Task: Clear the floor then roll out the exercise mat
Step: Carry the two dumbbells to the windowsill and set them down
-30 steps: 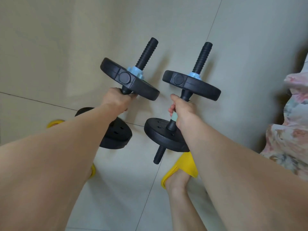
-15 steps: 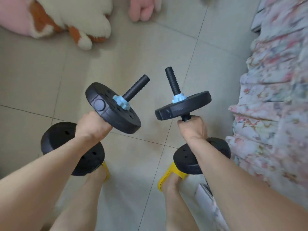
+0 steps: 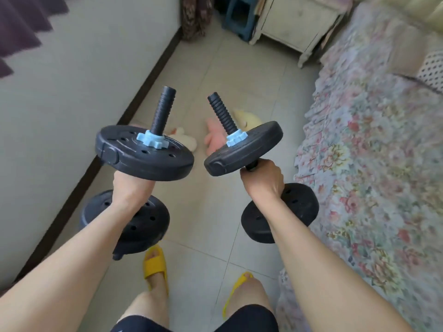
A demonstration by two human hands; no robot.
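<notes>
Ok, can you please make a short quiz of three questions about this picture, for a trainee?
1. True or false: the right hand is empty; only the left hand holds a dumbbell.
2. What lies on the floor ahead? A. soft toys B. a rolled mat C. a ball
3. Fill in: the nut on each dumbbell is light ____.
Key: 1 false, the right hand grips a second dumbbell; 2 A; 3 blue.
</notes>
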